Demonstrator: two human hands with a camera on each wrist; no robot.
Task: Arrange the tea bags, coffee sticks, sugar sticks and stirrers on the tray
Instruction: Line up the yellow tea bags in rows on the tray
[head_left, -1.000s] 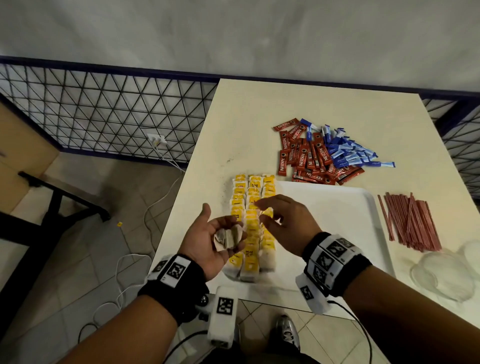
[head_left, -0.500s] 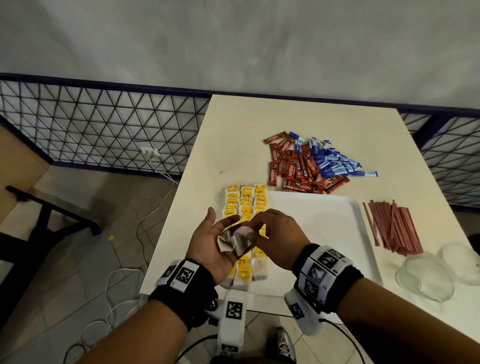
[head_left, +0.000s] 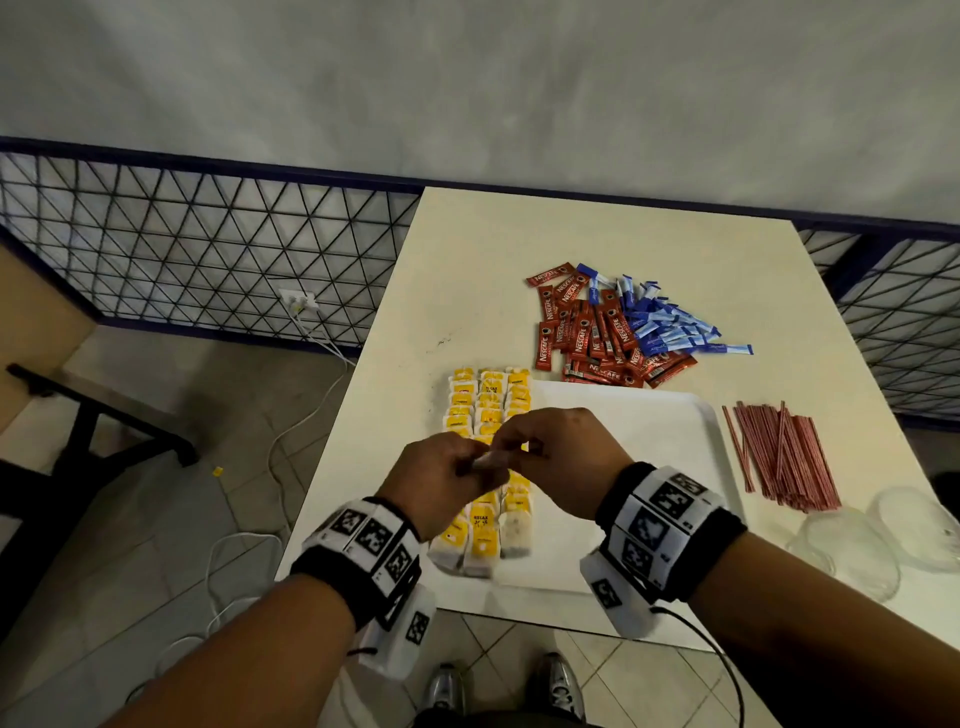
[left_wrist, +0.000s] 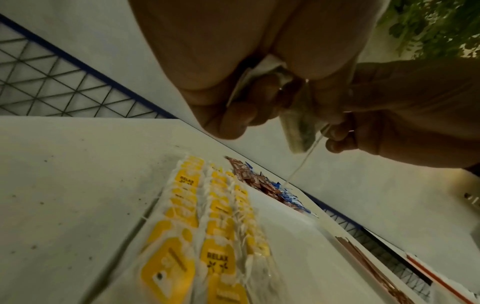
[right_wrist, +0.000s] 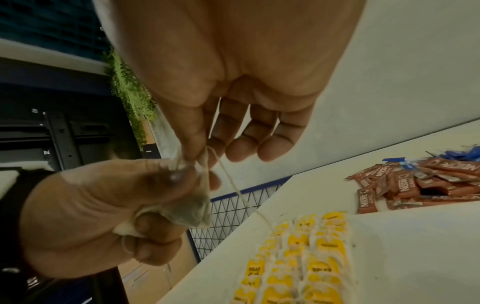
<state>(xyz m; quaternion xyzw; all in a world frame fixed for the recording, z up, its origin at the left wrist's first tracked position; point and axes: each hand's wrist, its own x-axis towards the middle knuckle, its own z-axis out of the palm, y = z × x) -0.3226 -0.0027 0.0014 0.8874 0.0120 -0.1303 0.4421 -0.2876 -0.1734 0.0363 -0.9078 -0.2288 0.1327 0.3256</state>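
My left hand (head_left: 464, 464) grips a loose tea bag (head_left: 488, 460) above the near left part of the white tray (head_left: 649, 441). My right hand (head_left: 514, 448) pinches the top of that tea bag (right_wrist: 192, 209) between thumb and forefinger, and its string (right_wrist: 241, 197) hangs down. In the left wrist view the tea bag (left_wrist: 298, 127) sticks out between both hands. Three rows of yellow-tagged tea bags (head_left: 488, 400) lie along the tray's left side. Red coffee sticks (head_left: 587, 338) and blue sugar sticks (head_left: 670, 332) are piled behind the tray. Red stirrers (head_left: 779, 452) lie to its right.
Two clear glass bowls (head_left: 852, 551) sit at the table's near right corner. The table's left edge runs just beside the tea bag rows, with floor and cables (head_left: 291, 441) below. A wire mesh fence (head_left: 208, 260) stands behind.
My left hand, which lay palm up with the tea bag in it, has turned over and closed round the bag. My right hand came in and pinched its top.
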